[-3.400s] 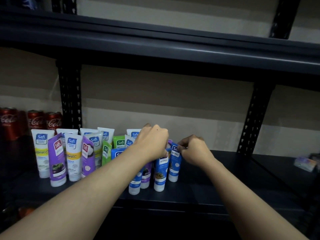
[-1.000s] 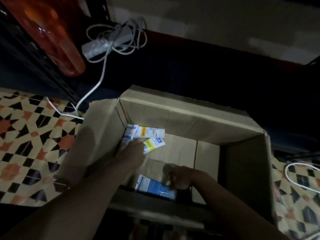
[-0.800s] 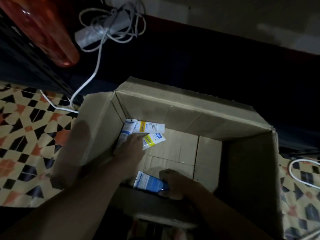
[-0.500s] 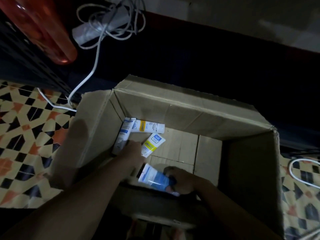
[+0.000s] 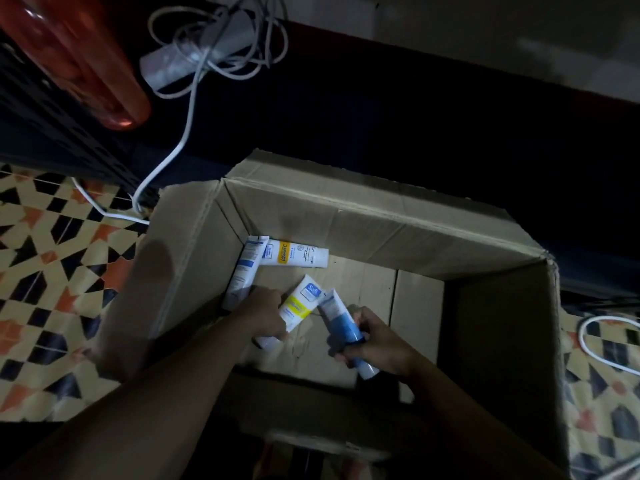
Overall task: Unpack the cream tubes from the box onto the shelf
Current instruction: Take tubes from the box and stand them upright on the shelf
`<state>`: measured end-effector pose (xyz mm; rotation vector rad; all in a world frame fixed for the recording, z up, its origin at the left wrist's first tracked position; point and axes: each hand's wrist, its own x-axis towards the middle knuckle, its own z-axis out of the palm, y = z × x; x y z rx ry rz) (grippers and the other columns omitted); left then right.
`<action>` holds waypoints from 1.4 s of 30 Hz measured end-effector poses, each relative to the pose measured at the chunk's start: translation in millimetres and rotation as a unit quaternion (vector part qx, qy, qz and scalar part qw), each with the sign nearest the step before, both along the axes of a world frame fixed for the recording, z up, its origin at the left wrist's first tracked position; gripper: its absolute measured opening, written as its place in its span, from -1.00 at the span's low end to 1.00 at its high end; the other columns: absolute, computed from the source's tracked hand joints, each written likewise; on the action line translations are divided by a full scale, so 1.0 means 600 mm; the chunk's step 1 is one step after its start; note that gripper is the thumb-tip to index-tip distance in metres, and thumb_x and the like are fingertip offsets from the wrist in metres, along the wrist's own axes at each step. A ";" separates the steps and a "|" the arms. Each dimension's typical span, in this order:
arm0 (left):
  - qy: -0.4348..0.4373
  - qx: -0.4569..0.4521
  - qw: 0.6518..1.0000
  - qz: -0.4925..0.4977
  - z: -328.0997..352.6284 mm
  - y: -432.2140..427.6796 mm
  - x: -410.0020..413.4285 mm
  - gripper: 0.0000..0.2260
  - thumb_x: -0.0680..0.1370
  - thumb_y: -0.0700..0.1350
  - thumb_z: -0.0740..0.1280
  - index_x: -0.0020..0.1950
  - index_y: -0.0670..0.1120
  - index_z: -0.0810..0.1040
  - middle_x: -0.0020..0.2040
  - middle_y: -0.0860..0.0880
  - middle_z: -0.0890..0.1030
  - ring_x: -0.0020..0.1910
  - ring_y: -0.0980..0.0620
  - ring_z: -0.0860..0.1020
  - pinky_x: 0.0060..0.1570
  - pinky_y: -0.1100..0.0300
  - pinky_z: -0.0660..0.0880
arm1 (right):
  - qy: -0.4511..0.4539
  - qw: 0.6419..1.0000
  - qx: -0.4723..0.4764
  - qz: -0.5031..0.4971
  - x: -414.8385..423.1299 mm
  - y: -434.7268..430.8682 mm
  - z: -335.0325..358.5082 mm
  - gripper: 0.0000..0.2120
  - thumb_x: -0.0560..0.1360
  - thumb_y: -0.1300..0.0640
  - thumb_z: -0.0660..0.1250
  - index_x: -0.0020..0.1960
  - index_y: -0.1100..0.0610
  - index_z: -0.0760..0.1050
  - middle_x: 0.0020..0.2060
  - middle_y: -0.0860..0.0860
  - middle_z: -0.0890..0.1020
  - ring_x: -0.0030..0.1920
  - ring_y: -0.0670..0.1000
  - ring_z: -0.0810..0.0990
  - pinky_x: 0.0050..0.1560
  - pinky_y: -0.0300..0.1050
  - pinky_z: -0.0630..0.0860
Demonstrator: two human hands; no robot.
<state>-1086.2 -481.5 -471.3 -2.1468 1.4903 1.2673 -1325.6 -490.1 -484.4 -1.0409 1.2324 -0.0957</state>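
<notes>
Low in the frame both arms reach down into the open cardboard box (image 5: 381, 209), which stands on the patterned floor (image 5: 52, 271). The right hand (image 5: 375, 344) has its fingers wrapped round a blue tube (image 5: 339, 322), tilted up off the bottom, seemingly ready to lift out. Just left of it, the left hand (image 5: 265, 315) closes its fingers on the lower end of a yellow-banded tube (image 5: 298, 304). One tube per hand, I'd guess, saves trips to the shelf, which is out of view. Further in, a Vitamin C tube (image 5: 294, 252) and a blue-and-white tube (image 5: 246, 268) lie flat in the far left corner, not yet taken. Beyond the box, at upper left, lies a power strip (image 5: 194, 53).
</notes>
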 end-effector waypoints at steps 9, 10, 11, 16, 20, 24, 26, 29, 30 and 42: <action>0.054 0.062 0.994 0.071 0.019 0.009 0.005 -0.39 0.24 -0.20 0.59 0.21 -0.11 0.43 0.21 -0.09 0.47 0.09 -0.10 0.52 -0.17 -0.05 0.64 | -0.085 0.978 0.154 -0.114 0.028 -0.011 0.014 -0.61 0.52 -0.01 0.32 0.30 0.01 0.34 0.11 0.05 0.60 0.07 -0.02 0.61 -0.06 -0.17 0.53; 0.065 0.064 0.993 0.077 0.024 0.009 0.004 -0.36 0.24 -0.22 0.58 0.25 -0.08 0.40 0.21 -0.08 0.47 0.07 -0.11 0.53 -0.20 -0.10 0.64 | -0.091 0.972 0.178 -0.126 0.026 -0.012 0.014 -0.60 0.51 -0.04 0.33 0.29 0.02 0.35 0.12 0.08 0.59 0.08 0.04 0.61 -0.04 -0.09 0.54; 0.074 0.065 0.992 0.077 0.030 0.008 0.003 -0.30 0.25 -0.24 0.57 0.32 -0.05 0.36 0.21 -0.07 0.46 0.05 -0.12 0.55 -0.21 -0.10 0.64 | -0.089 0.972 0.181 -0.124 0.027 -0.013 0.017 -0.59 0.49 -0.03 0.35 0.28 0.04 0.34 0.12 0.10 0.58 0.08 0.07 0.60 -0.02 -0.03 0.53; 0.121 0.027 0.990 0.074 0.065 -0.003 -0.016 -0.42 0.28 -0.22 0.55 0.21 0.00 0.40 -0.03 -0.05 0.51 -0.25 -0.01 0.53 -0.45 0.09 0.56 | 0.049 0.994 -0.090 -0.034 0.032 -0.028 0.061 -0.71 0.35 -0.04 0.51 0.02 -0.04 0.53 -0.16 -0.10 0.69 -0.13 -0.09 0.66 -0.07 -0.09 0.59; 0.187 -0.083 0.974 0.094 0.121 -0.014 -0.032 -0.60 0.29 0.05 0.51 0.06 0.06 0.48 -0.09 0.02 0.62 -0.15 -0.01 0.60 -0.10 0.01 0.61 | 0.006 0.981 -0.186 -0.060 0.030 -0.045 0.163 -0.81 0.50 0.04 0.39 -0.21 0.02 0.42 -0.50 -0.10 0.51 -0.51 -0.11 0.43 -0.46 -0.20 0.38; 0.267 -0.173 0.941 0.119 0.228 -0.021 -0.048 -0.68 0.43 -0.14 0.50 0.04 0.14 0.47 -0.02 0.07 0.67 -0.06 0.12 0.65 -0.05 0.06 0.61 | -0.010 0.976 -0.198 -0.085 0.018 -0.054 0.275 -0.83 0.60 -0.11 0.15 -0.04 -0.12 0.48 -0.20 -0.13 0.64 -0.20 -0.12 0.61 -0.13 -0.08 0.56; 0.290 -0.223 0.925 0.104 0.293 -0.027 -0.053 -0.67 0.43 -0.19 0.50 0.02 0.15 0.50 -0.07 0.10 0.68 -0.23 0.28 0.62 -0.18 0.24 0.58 | -0.034 0.969 -0.231 -0.081 0.009 -0.054 0.333 -0.84 0.61 -0.10 0.15 0.05 -0.11 0.49 -0.07 -0.14 0.66 -0.03 -0.12 0.62 0.07 -0.03 0.55; 0.293 -0.326 0.897 0.064 0.430 -0.040 -0.064 -0.64 0.33 -0.15 0.55 0.04 0.09 0.55 -0.06 0.09 0.70 -0.10 0.19 0.66 0.02 0.06 0.60 | -0.067 0.941 -0.314 -0.106 -0.018 -0.056 0.464 -0.88 0.59 -0.02 0.22 0.06 -0.03 0.48 -0.08 -0.08 0.66 -0.02 -0.08 0.64 0.02 -0.03 0.58; 0.280 -0.365 0.887 0.048 0.470 -0.046 -0.068 -0.63 0.30 -0.09 0.56 0.04 0.10 0.56 -0.07 0.13 0.70 -0.08 0.20 0.66 0.04 0.04 0.60 | -0.078 0.927 -0.351 -0.106 -0.025 -0.057 0.506 -0.90 0.58 0.01 0.25 0.03 0.01 0.48 -0.09 -0.05 0.67 -0.04 -0.06 0.64 -0.02 -0.06 0.59; 0.202 -0.606 0.769 -0.018 0.880 -0.111 -0.202 -0.56 0.33 0.02 0.54 0.15 0.05 0.49 0.04 0.10 0.62 0.01 0.10 0.56 0.06 0.09 0.53 | -0.110 0.734 -0.635 -0.215 -0.136 -0.089 0.929 -0.87 0.52 0.12 0.37 0.03 0.12 0.61 -0.12 -0.01 0.72 -0.09 -0.12 0.67 -0.10 -0.26 0.54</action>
